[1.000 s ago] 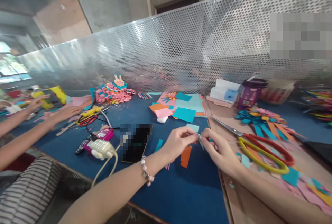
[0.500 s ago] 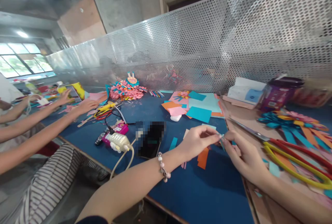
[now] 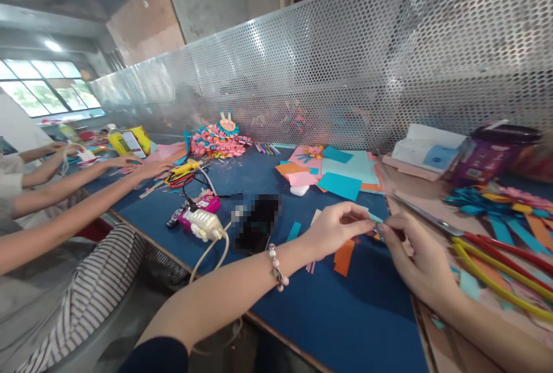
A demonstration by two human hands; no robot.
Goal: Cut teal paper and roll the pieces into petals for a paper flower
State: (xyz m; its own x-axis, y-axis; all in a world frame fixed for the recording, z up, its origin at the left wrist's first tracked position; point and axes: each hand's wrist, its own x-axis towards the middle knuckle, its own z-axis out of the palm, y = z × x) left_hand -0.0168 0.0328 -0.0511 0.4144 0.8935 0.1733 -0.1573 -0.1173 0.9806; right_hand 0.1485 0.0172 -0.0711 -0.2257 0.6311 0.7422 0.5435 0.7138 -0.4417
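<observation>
My left hand reaches over the blue table with thumb and fingertips pinched together. My right hand meets it fingertip to fingertip, also pinched. Between them shows a small piece of light blue paper, mostly covered by the fingers. Below my left hand lie orange paper strips, with a blue strip to the left. Scissors with red and yellow handles rest right of my right hand. Beyond my hands are coloured paper sheets with a small paper flower on them.
A dark phone and a power strip with cables lie left of my arm. Farther back is a pink paper-flower pile. A perforated metal screen stands behind. Co-workers' hands are at the left.
My view has turned slightly, so the scene sits farther right. My fingertips stay together at the paper. A co-worker's raised hand at the left has come down towards the table.
</observation>
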